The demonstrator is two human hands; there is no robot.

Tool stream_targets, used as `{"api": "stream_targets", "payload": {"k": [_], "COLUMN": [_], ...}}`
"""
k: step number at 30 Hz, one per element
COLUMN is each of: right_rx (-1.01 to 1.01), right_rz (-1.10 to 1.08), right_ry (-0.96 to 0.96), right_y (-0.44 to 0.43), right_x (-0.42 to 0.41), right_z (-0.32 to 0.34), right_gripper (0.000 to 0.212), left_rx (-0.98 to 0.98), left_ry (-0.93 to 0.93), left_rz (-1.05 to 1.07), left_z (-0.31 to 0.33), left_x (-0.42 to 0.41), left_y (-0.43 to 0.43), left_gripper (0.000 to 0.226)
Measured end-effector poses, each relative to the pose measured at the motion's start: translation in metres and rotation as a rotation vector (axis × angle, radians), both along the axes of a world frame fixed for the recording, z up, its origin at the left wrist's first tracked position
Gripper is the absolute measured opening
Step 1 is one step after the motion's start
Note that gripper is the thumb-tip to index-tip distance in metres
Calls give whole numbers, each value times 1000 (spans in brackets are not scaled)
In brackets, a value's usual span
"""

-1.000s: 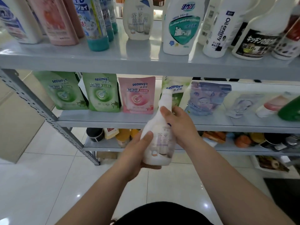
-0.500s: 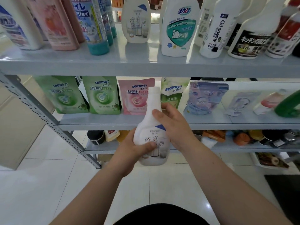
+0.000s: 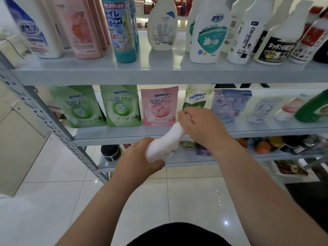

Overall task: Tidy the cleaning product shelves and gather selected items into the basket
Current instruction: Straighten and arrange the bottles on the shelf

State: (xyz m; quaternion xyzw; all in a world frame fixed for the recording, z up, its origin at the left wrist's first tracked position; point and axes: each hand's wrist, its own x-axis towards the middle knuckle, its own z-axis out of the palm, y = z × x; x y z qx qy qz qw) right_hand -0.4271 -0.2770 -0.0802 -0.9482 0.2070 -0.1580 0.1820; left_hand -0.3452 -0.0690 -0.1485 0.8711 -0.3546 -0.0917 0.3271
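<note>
I hold a white cleaner bottle (image 3: pixel 164 142) in both hands in front of the grey shelf unit (image 3: pixel 159 75). It is tilted, neck up to the right, and blurred. My left hand (image 3: pixel 142 157) wraps its base. My right hand (image 3: pixel 200 126) grips its neck, hiding the top. A matching white bottle (image 3: pixel 162 27) stands on the upper shelf among other bottles. No basket is in view.
Green and pink seaways refill pouches (image 3: pixel 120 105) stand along the middle shelf (image 3: pixel 124 134). Bottles lie at its right end (image 3: pixel 291 109). Lower shelves hold jars and packets (image 3: pixel 266 144). A slanted metal brace (image 3: pixel 44 125) runs down the left. White floor tiles (image 3: pixel 53 201) lie below.
The bottle has tipped from upright to slanting, its label turned away, and it has sunk slightly. My right hand slid up onto the neck; my left hand shifted under the base.
</note>
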Motion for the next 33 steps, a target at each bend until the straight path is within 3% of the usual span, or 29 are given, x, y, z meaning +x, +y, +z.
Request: {"api": "stream_targets", "payload": {"k": [6, 9, 12, 14, 18, 27, 33], "right_rx": [88, 385, 748, 831, 1052, 1036, 939], "right_rz": [272, 205, 214, 251, 200, 65, 42], "right_ry": [-307, -467, -372, -322, -522, -783, -910], "right_y": [48, 74, 100, 116, 122, 47, -15], "right_x": [9, 21, 25, 23, 25, 35, 50], "right_z": [17, 12, -5, -21, -18, 24, 63], "right_gripper": [34, 35, 24, 33, 47, 67, 51], "left_rx": [-173, -292, -471, -570, -654, -637, -649], "left_ry": [507, 548, 507, 500, 475, 464, 335], "left_rz": [-171, -155, -49, 18, -40, -180, -184], "left_z": [10, 14, 24, 34, 55, 102, 147], "left_x": [16, 18, 25, 31, 39, 51, 91], "left_y": [44, 57, 61, 61, 51, -36, -115], "left_gripper": [64, 57, 40, 32, 28, 26, 56]}}
